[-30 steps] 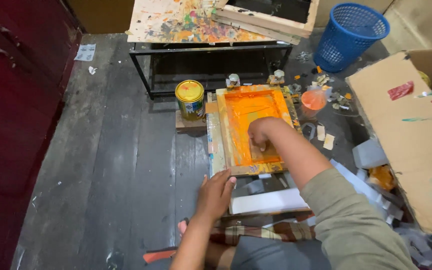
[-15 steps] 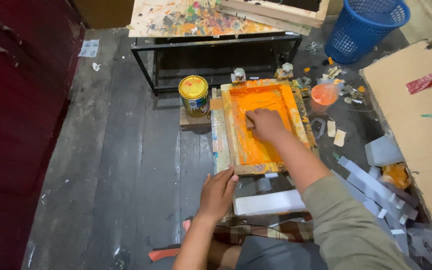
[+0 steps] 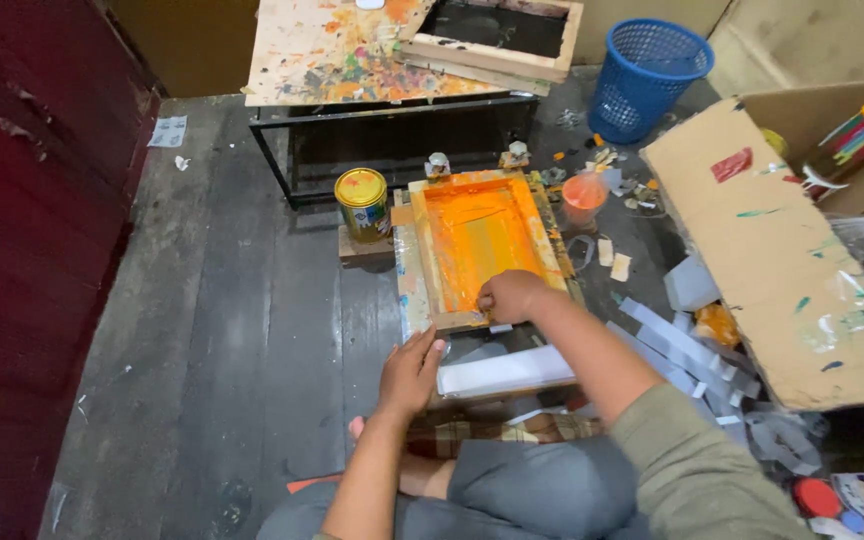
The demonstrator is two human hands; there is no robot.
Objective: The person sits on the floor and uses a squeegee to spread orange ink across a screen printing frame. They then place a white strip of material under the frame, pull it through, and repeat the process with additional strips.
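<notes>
A wooden screen-printing frame (image 3: 422,262) with an orange-inked mesh (image 3: 482,235) lies on the dark floor in front of me. My right hand (image 3: 512,295) is closed on a squeegee at the near end of the mesh; the tool is mostly hidden under my fingers. My left hand (image 3: 410,373) rests flat on the floor just below the frame's near left corner, fingers spread, holding nothing. A stack of white paper strips (image 3: 507,370) lies between my hands, close to my knees.
A yellow paint can (image 3: 362,203) stands left of the frame, an orange-filled cup (image 3: 584,194) to its right. Behind are a paint-splattered table (image 3: 352,55) and a blue basket (image 3: 647,75). A cardboard box (image 3: 782,240) and paper scraps (image 3: 692,340) lie at right.
My right hand has pulled the squeegee from the middle of the mesh toward me to its near end. My left hand has stayed near the frame's corner.
</notes>
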